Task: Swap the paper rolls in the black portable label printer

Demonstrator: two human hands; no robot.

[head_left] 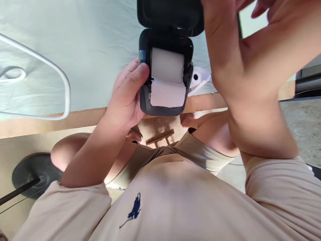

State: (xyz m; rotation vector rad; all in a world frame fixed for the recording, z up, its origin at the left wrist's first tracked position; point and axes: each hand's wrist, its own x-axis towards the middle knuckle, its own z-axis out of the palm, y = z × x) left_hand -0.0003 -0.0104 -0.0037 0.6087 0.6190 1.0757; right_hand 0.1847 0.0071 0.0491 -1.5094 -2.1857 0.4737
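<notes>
A small black label printer (164, 110) with its lid (170, 15) swung up is in my left hand (129, 87). The left thumb presses on its left rim and the other fingers go behind the body. Inside lies a white paper roll (168, 63), its loose end (168, 93) hanging toward me over the front with a jagged edge. My right hand (233, 50) is raised close to the camera, just right of the lid and overlapping its edge. Its fingertips are largely cut off by the top of the picture, so its grip and contact with the lid cannot be made out.
A pale cloth-covered table (87, 60) with a wooden edge (82, 115) lies ahead. On it are a white cable (60, 73) at left and a white roll with a dark core (198, 78) behind the printer. A round black stand base (35, 174) is on the floor.
</notes>
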